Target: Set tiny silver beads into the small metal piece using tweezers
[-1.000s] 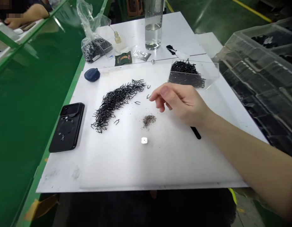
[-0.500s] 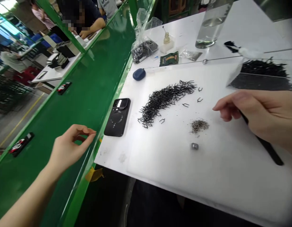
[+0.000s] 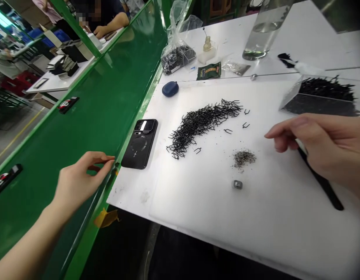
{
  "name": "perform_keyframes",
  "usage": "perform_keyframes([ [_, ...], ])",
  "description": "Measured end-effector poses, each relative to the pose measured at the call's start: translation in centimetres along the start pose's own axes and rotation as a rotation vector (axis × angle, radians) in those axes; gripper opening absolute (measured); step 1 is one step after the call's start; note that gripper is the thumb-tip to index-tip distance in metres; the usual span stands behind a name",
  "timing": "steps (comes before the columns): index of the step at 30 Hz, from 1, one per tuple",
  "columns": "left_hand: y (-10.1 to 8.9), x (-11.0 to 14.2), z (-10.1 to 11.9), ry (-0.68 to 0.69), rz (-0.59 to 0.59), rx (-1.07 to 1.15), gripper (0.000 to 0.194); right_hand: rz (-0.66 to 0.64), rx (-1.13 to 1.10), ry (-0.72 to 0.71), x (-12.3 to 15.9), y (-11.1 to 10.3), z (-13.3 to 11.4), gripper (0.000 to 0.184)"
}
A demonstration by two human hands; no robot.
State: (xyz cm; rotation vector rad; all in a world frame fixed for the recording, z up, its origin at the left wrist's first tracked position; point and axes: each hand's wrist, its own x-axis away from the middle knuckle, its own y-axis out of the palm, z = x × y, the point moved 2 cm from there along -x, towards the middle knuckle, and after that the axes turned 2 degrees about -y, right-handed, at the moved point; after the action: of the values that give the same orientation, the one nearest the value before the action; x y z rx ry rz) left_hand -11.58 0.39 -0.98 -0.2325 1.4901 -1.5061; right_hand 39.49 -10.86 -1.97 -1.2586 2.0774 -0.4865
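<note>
The right grip [image 3: 328, 146] is loosely curled over the tabletop [image 3: 215, 229], its forefinger pointing left; I cannot tell whether it grasps the rod [image 3: 328, 191], as the palm is turned away. The rod, black and slim, passes behind the thumb, its long axis slanting from upper left to lower right. Its visible end points toward the near right; the other is hidden by the fingers.

The left grip [image 3: 76, 179] is over the green belt [image 3: 95, 120], thumb and forefinger meeting at the tips; anything pinched there is too small to tell. Just right of it lies the phone [image 3: 139, 146], its long axis running away from the person and leaning slightly right, camera end farthest.

Between the two grips, the grit [image 3: 244, 158] forms a small heap, with the metal block [image 3: 237, 184] just nearer. Beyond, the black forks [image 3: 200, 124] lie in a band curving from near left to far right, with four loose ones just off it at differing slants.

Past the right grip stands the clear box [image 3: 316, 104], holding more black pieces. Farther back are the blue case [image 3: 170, 89], the bag [image 3: 176, 60], the packet [image 3: 209, 71] and the bottle [image 3: 257, 44].
</note>
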Motion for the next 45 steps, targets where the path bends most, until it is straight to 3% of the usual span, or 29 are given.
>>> perform_keyframes([
  [3,-0.3,-1.6,2.1,0.032,0.157,-0.016,0.02,0.054,-0.123,-0.026,-0.3,0.2,-1.2,0.02],
  [5,0.0,-3.1,4.5,0.065,0.175,-0.018,0.01,0.109,-0.167,-0.059,-0.5,0.2,-1.3,0.014],
  [8,1.5,-5.7,9.3,0.207,0.035,0.017,0.027,0.169,-0.168,-0.092,-0.7,0.2,-1.1,0.015],
  [10,3.3,-7.3,12.2,0.332,-0.098,0.049,0.021,0.167,-0.175,-0.104,-0.7,0.1,-1.1,0.021],
  [12,5.2,-8.8,14.2,0.404,-0.146,0.047,0.017,0.151,-0.2,-0.115,-0.7,0.1,-1.1,0.022],
  [17,8.8,-11.0,15.6,0.512,-0.185,0.027,0.02,0.118,-0.222,-0.159,-0.9,0.3,-1.2,0.016],
  [23,7.8,-11.5,18.0,0.569,-0.103,0.033,0.024,0.107,-0.148,-0.156,-1.4,-0.6,-1.6,0.013],
  [27,7.9,-10.8,21.3,0.498,-0.107,0.227,0.016,-0.095,0.011,-0.145,-1.8,-3.3,-1.6,0.018],
  [29,8.5,-10.2,22.6,0.547,-0.066,0.255,0.017,-0.215,0.11,-0.157,-1.7,-4.9,-1.3,0.012],
  [32,9.7,-9.3,23.1,0.596,-0.019,0.257,0.021,-0.418,0.277,-0.102,-1.3,-6.1,-0.2,0.03],
  [35,10.7,-8.6,22.4,0.503,-0.109,0.295,0.014,-0.596,0.357,-0.009,-0.9,-5.6,0.8,0.047],
  [39,11.2,-8.2,21.9,0.473,-0.232,0.391,0.006,-0.633,0.347,0.041,-0.9,-4.7,1.1,0.036],
  [43,11.7,-7.9,21.8,0.449,-0.281,0.464,0.01,-0.633,0.361,0.083,-1.3,-4.1,0.5,0.021],
  [45,12.2,-7.8,21.7,0.428,-0.302,0.486,0.014,-0.626,0.369,0.1,-1.5,-4.0,0.0,0.024],
])
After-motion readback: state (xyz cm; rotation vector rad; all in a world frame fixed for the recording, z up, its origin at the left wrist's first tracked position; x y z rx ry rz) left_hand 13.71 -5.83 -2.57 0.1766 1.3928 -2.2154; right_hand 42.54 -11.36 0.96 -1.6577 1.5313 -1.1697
